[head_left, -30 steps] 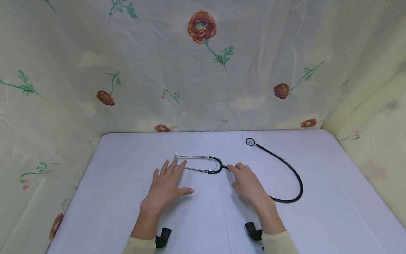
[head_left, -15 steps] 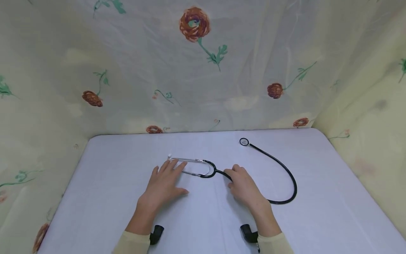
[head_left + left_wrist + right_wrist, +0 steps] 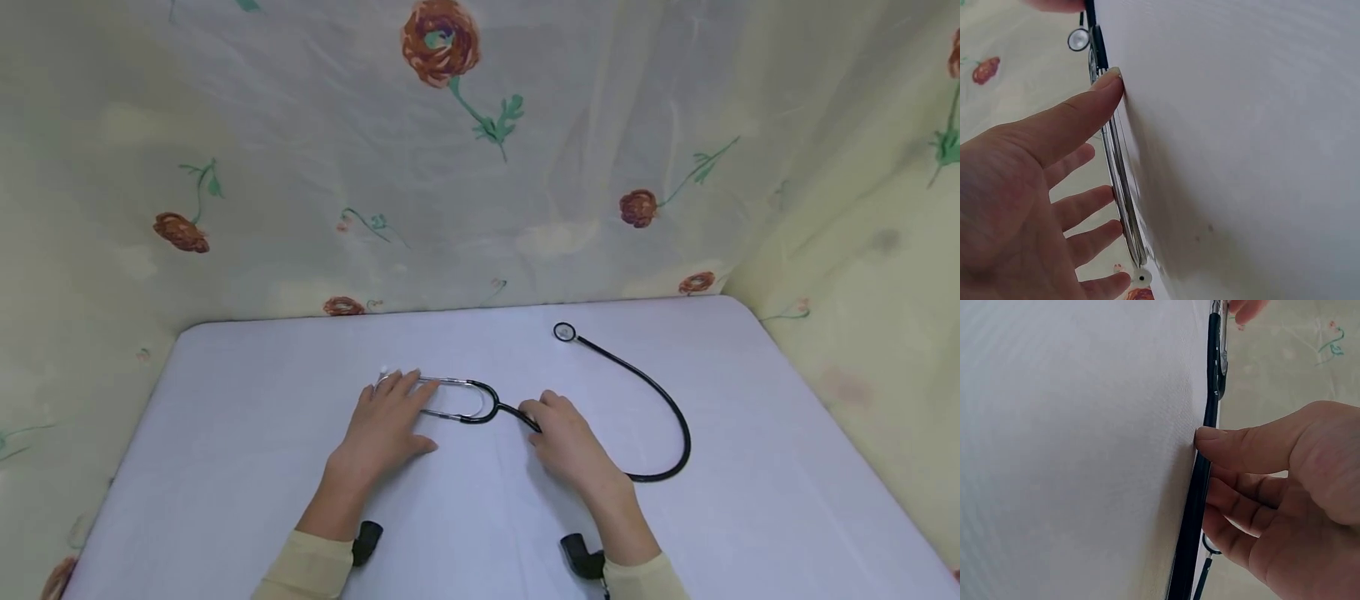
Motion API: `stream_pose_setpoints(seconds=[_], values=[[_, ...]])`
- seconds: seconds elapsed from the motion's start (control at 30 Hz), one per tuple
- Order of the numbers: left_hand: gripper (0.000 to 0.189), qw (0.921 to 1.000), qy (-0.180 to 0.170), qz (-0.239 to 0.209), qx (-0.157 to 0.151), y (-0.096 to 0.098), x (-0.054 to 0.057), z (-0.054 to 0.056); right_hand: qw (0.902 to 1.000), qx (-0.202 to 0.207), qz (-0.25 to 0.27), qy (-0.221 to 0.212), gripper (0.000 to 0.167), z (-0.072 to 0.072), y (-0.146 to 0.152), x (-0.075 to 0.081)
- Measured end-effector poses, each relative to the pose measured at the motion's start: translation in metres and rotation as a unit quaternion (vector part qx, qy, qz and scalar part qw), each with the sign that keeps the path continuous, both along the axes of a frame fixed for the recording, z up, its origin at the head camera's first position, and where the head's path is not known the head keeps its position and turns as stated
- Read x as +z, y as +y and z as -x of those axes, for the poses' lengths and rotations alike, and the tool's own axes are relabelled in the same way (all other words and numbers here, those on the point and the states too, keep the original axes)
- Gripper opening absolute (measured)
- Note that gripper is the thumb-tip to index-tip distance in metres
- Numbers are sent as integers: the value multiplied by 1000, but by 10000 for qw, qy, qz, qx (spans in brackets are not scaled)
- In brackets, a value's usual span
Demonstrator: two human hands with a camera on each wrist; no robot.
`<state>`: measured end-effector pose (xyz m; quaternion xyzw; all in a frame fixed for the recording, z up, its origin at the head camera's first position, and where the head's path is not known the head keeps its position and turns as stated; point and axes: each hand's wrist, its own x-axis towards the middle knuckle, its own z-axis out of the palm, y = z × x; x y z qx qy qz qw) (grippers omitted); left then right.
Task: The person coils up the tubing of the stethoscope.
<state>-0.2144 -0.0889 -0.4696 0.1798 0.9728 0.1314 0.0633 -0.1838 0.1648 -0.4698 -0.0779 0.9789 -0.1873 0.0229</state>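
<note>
A stethoscope (image 3: 496,403) with black tubing and metal ear tubes lies stretched across the white table. My left hand (image 3: 384,429) is spread over the ear tubes, its straight fingers touching the metal; it covers part of them. In the left wrist view, a white eartip (image 3: 1141,277) shows by the fingertips of that hand. Just right of the fork, my right hand (image 3: 568,437) pinches the black tubing (image 3: 1192,525) between thumb and fingers. From there the tube passes under the wrist and curves round to the chest piece (image 3: 565,332) at the back.
A white cloth covers the table (image 3: 750,500). Behind and at both sides hangs a pale curtain (image 3: 540,167) with printed flowers. Black devices (image 3: 367,543) sit at both wrists, next to the cream sleeves (image 3: 307,567).
The head view has shifted, so everything appears further left. My left hand has come down further over the ear tubes. The right hand has closed its fingers on the tubing near the fork.
</note>
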Motion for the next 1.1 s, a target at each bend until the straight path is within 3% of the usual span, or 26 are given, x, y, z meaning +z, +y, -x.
stream_pose_setpoints(seconds=[0.5,0.77,1.1], values=[[78,10000,54,58,-59,0,11,0,10000,-57,-47,21,28,-4,-4,9],[77,9998,132,104,-117,1,10,1,9995,-246,141,-161,28,-7,-4,15],[74,9994,276,214,-69,2,6,2,9980,42,613,-153,28,-6,1,25]])
